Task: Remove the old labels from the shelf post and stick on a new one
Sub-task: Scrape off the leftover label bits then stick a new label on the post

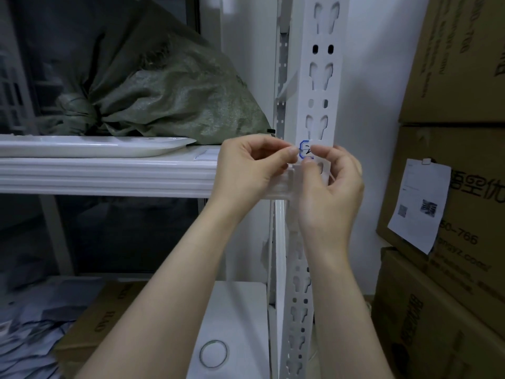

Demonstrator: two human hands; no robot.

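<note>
A: Widest first: stacked brown cardboard boxes (451, 187) fill the right side. Far left, a crumpled green woven sack (169, 97) sits on the white metal shelf (109, 176).
B: Between them stands the white slotted shelf post (322, 57), upright, with keyhole cut-outs all along it.
A: Low and near, there's a white box (240, 310) on the level below.
B: Now the hands, both raised right where shelf meets post. The left hand (246, 170) comes in from the left, the right hand (333, 184) from the right.
A: A white paper slip (418, 203) hangs on one carton, and a ring of clear tape (213, 353) lies flat on that white box.
B: And the little one: a small white label with a blue outline (305, 149), at the post's front face, between the two hands.
A: The left thumb and forefinger pinch its left edge, and the right fingers pinch its right edge.
B: Stuck down or just held there? Can't tell.
</note>
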